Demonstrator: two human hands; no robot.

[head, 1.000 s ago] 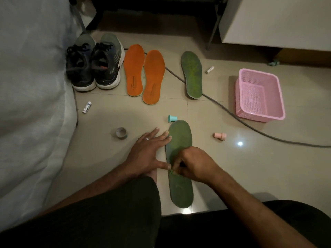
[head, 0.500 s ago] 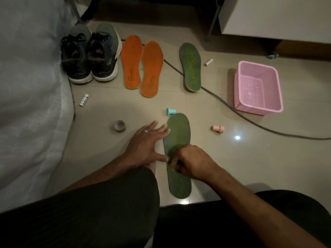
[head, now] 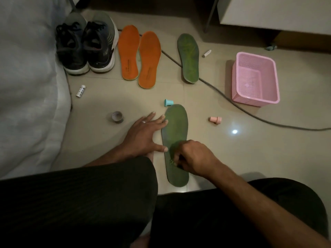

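- Work item: near green insole (head: pixel 176 126), flat on tiled floor (head: pixel 232 158), toe end away from person, just ahead of knees
- L hand (head: pixel 143 135): fingers straight and spread; fingertips and thumb tip touch insole's L edge, bracing it
- R hand (head: pixel 193 158): fingers curled tight, pinching at insole surface approx mid-length; any small tool inside the pinch is hidden, cannot tell
- Step judged: working one spot on insole surface
- Next move calls for: firm L brace, small controlled R-finger action; thin insole prob slides or lifts otherwise
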